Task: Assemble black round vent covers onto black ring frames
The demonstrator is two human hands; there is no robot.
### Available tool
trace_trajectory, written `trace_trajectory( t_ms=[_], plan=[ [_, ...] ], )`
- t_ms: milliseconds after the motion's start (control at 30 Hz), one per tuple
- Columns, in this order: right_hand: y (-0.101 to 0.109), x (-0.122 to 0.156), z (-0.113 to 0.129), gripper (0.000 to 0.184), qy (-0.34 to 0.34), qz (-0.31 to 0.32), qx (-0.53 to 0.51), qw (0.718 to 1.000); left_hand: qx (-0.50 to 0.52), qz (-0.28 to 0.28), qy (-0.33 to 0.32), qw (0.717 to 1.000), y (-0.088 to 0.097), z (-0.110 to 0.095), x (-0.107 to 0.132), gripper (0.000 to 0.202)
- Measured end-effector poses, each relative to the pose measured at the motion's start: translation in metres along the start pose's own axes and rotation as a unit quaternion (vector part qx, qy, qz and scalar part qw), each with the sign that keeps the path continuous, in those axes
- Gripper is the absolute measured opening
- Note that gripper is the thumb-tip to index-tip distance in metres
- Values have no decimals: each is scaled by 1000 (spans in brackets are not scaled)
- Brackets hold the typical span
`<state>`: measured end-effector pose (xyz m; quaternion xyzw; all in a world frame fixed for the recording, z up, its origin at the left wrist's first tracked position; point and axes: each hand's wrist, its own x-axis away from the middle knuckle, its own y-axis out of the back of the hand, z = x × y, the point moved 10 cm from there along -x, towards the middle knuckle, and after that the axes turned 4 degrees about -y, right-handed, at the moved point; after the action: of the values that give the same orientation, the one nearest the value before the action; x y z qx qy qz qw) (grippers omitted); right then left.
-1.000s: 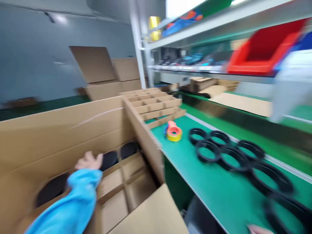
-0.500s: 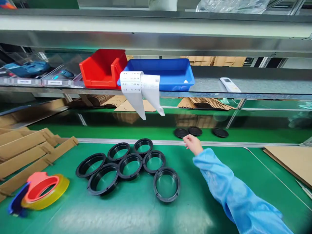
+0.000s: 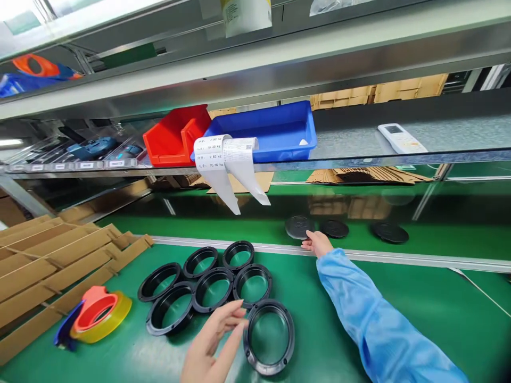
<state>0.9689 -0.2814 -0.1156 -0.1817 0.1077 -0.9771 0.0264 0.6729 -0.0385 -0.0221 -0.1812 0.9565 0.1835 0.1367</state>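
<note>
head view, looking down over a green bench (image 3: 439,303). nearest the viewer, the left hand (image 3: 213,340) has come into view since half a second ago. it is loosely open, fingers a little spread, and its fingertips (image 3: 239,314) rest against the left rim of the closest black ring (image 3: 269,336), which lies flat on the bench. just behind that ring, five more black rings (image 3: 207,276) lie clustered, rims touching. to the left sit a yellow tape roll on an orange holder (image 3: 99,316) and flat cardboard divider strips (image 3: 59,260). on the right, a blue sleeve (image 3: 379,330) stretches away to the right hand (image 3: 317,243). that hand was just short of the black discs half a second ago. it has now crossed the metal rail (image 3: 399,258), and its fingertips touch the near edge of the left black disc (image 3: 298,225) on the belt beyond. i cannot tell whether they pinch it. so both hands now meet black parts, one near, one far. two more discs (image 3: 334,229) lie to the right, apart. farthest, a shelf (image 3: 351,139) carries a red bin (image 3: 175,135), a blue tray (image 3: 271,127) with hanging paper labels (image 3: 227,165), and a white remote (image 3: 401,138).
</note>
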Motion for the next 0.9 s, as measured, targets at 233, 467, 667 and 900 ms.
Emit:
trace_trajectory(
  t_ms=[233, 467, 667, 900],
  plan=[
    [-70, 179, -41, 53, -7, 301, -23, 953, 488, -13, 156, 859, -60, 11, 4, 58],
    [-107, 253, -88, 56, -54, 398, 77, 912, 679, -43, 226, 697, -63, 29, 40, 59],
    [-89, 255, -47, 45, 266, 250, 291, 884, 684, -12, 251, 685, -60, 29, 66, 58],
    [-96, 285, -27, 33, 472, 256, 363, 761, 685, 10, 253, 683, -70, 27, 83, 61]
  ],
)
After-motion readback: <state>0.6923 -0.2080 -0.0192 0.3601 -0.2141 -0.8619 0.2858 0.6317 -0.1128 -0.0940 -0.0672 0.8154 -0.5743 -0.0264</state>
